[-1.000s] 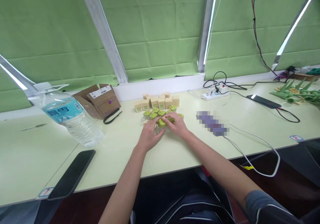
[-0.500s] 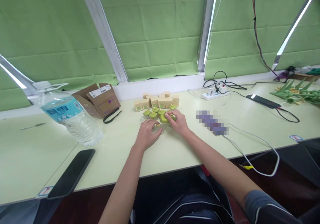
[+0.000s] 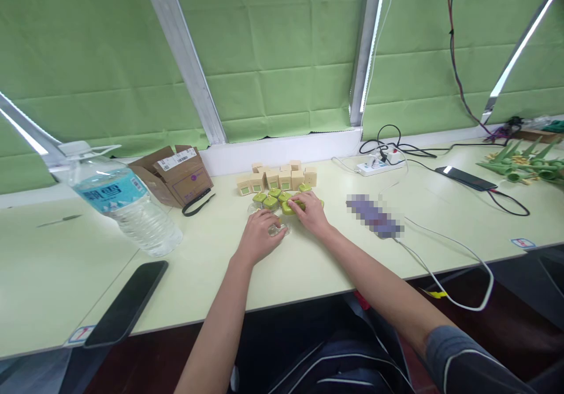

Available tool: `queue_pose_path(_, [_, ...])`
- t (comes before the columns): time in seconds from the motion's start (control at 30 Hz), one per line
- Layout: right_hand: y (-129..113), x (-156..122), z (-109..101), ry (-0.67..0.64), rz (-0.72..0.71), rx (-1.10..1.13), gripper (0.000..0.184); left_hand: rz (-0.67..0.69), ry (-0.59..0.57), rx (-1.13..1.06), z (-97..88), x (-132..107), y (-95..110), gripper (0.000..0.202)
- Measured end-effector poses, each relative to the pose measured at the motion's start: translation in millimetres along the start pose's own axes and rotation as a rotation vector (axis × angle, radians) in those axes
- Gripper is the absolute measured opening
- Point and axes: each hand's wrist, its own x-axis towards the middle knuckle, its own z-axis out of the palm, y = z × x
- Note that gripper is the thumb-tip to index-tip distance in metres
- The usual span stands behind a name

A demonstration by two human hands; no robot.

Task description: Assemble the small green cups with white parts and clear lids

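Observation:
In the head view, my left hand [image 3: 259, 235] lies on the table with its fingers curled round a small clear container [image 3: 279, 229]. A little yellow shows at its top. My right hand [image 3: 314, 213] pinches a green rounded lid-like piece [image 3: 288, 208] between thumb and fingers, partly hidden by the hand. Just beyond both hands stand several small green-topped pieces [image 3: 270, 202], some with clear bodies. Behind these is a cluster of small tan cardboard boxes [image 3: 285, 181] with green-marked fronts.
To the left stand a large water bottle [image 3: 127, 206], an open brown carton [image 3: 180, 177] and a black phone [image 3: 127, 303]. On the right lie a blurred-out phone [image 3: 374, 216] with a white cable, a power strip [image 3: 379, 165], another black device [image 3: 466, 178] and green plastic parts [image 3: 524, 162].
My right hand has shifted slightly, with the green piece still under its fingers. My left fingers have closed in around the clear container.

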Motion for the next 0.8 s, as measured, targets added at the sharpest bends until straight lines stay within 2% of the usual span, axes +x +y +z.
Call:
queue_pose_path(0.2, [3.9, 2.2, 2.5, -0.015, 0.002, -0.031, 0.015, 0.016, -0.009, 0.013, -1.7, -1.1, -1.1, 0.013])
queue_pose_path(0.6, [2.5, 1.9, 7.3, -0.158, -0.073, -0.153, 0.014, -0.04, 0.017, 0.045, -2.4, -2.3, -5.4, 0.019])
queue_pose_path(0.8, [-0.7, 0.4, 6.9, -0.182, -0.072, -0.159, 0.014, -0.026, 0.023, 0.07, -0.8, -2.4, -7.6, 0.016])
